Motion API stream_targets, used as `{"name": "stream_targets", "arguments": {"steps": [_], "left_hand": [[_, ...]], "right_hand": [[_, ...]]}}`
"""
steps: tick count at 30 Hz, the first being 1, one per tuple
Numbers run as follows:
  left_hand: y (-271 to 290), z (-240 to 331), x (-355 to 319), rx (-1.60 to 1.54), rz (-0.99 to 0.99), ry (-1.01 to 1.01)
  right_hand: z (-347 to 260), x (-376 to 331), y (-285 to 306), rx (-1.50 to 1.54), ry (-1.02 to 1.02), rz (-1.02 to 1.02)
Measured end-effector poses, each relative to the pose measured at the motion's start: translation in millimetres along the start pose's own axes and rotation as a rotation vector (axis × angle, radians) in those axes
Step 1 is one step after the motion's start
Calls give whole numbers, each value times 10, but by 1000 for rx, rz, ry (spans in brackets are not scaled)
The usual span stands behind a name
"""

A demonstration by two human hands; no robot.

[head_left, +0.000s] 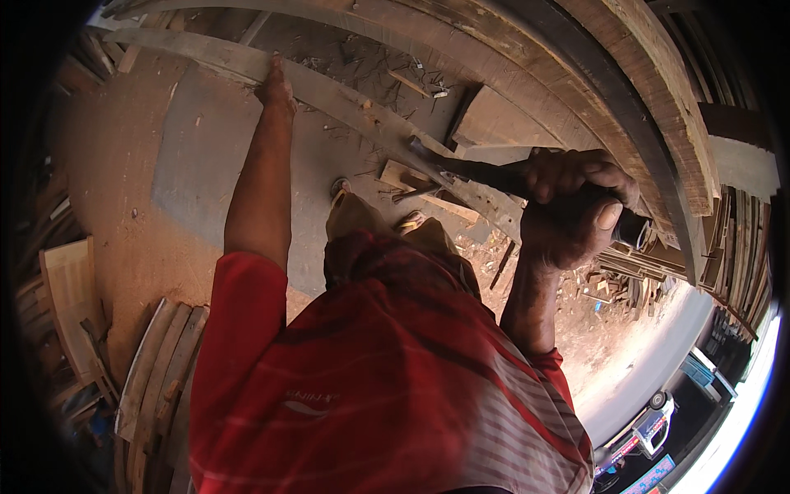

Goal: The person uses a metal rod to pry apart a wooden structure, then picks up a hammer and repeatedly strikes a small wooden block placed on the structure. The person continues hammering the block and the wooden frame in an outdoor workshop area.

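- Wood everywhere: a long curved plank (346, 103) runs from about 10 o'clock across the centre of the view toward 3 o'clock, above a floor (164, 206) of packed sawdust and earth.
- Left hand (276, 86), at 11 o'clock, rests on the upper edge of the curved plank. The fingers lie down on the far side of the edge; I cannot tell whether they curl round it or only press.
- Right hand (576, 206), at 3 o'clock, has its fingers closed tight round the dark handle of a hatchet (461, 169); thumb lies along the top. The blade end, just left of the fist, touches the plank's lower edge.
- Chips and offcuts (411, 185) lie under the plank just below the blade, and finer shavings (370, 62) are scattered beyond it at 12 o'clock. Judgement: trimming is well under way, not just begun.
- Plank edge between the two hands looks rough and uneven; judgement: that stretch is yet to be dressed. Cannot tell how much of the far end, toward 10 o'clock, is finished.
- Heavier curved timbers (642, 99) arch along 1 to 3 o'clock behind the right hand.
- Stacked boards (156, 370) lie at 8 o'clock.
- Red striped shirt (370, 387) fills the lower centre.
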State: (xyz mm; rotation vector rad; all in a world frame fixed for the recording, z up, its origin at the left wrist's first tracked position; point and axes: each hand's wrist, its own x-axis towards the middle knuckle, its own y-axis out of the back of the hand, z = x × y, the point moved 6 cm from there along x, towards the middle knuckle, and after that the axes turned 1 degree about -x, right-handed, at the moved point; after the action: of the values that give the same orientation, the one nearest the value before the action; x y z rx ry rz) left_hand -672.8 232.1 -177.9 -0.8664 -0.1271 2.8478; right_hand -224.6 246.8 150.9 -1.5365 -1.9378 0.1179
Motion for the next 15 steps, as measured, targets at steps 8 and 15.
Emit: {"name": "stream_targets", "arguments": {"steps": [8,15], "left_hand": [[-155,27,-35,9,-226,-224],[-290,-26,-132,-39,-178,-138]], "right_hand": [[305,396,172,66,-159,-135],[349,739,184,-203,-153,106]]}}
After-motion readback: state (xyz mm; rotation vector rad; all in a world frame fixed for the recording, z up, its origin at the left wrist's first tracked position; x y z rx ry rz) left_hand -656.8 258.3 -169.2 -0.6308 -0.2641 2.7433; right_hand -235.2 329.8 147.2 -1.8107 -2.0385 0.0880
